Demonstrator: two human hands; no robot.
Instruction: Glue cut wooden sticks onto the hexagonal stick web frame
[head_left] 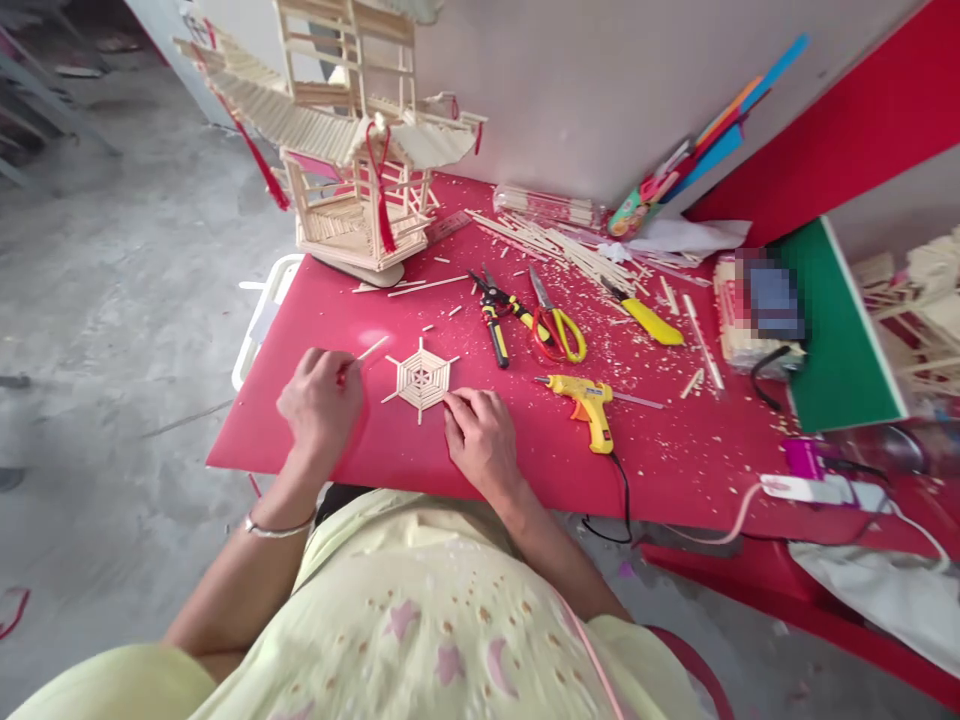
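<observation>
One left hand [321, 398], pinching stick [373, 348]; one right hand [484, 435], four o'clock of stick web [421, 380], grip unclear: heavy pressing could crack spokes.

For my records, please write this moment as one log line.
left hand: holding thin stick | right hand: at hexagonal lattice's edge | glue gun: lying on table

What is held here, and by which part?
The left hand holds a thin stick by one end; the right hand touches the hexagonal web, grip unclear.

Red table [277, 400] near; pale wall [525, 90] behind its far edge. Grey, mottled floor [150, 250] left. Red band [847, 130], far right.
</observation>
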